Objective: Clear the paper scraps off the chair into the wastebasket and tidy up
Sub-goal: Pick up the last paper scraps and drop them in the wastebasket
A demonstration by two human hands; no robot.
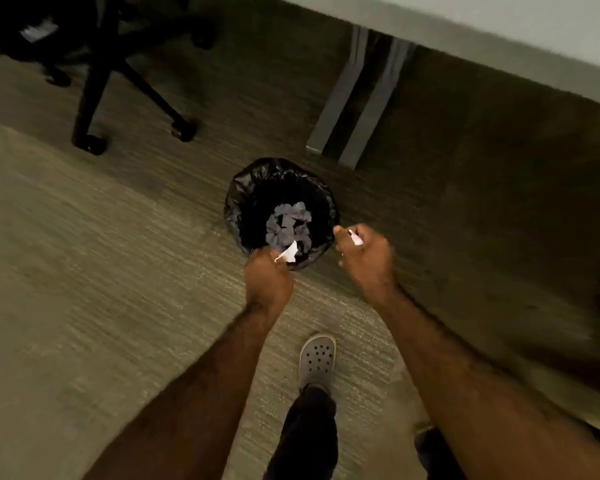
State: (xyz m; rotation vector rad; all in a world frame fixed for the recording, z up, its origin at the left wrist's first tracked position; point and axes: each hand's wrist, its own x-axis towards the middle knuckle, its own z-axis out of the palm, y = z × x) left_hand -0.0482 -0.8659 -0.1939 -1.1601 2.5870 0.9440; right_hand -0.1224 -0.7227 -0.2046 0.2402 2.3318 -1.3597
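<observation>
A round wastebasket [238,199] lined with a black bag stands on the carpet in the middle of the view, with several paper scraps [286,225] lying in its bottom. My left hand [269,277] hovers over its near rim, fingers closed on a white paper scrap [289,253]. To the right of the rim, my right hand [366,259] is closed on another white scrap [355,238]. The black office chair [97,64] stands at the top left; its seat is mostly out of view.
A white desk top [499,19] runs along the upper right, and its grey metal leg [357,109] stands just behind the wastebasket. The chair's wheeled base [184,128] spreads over the carpet at the left. My grey clog [317,358] is below the hands.
</observation>
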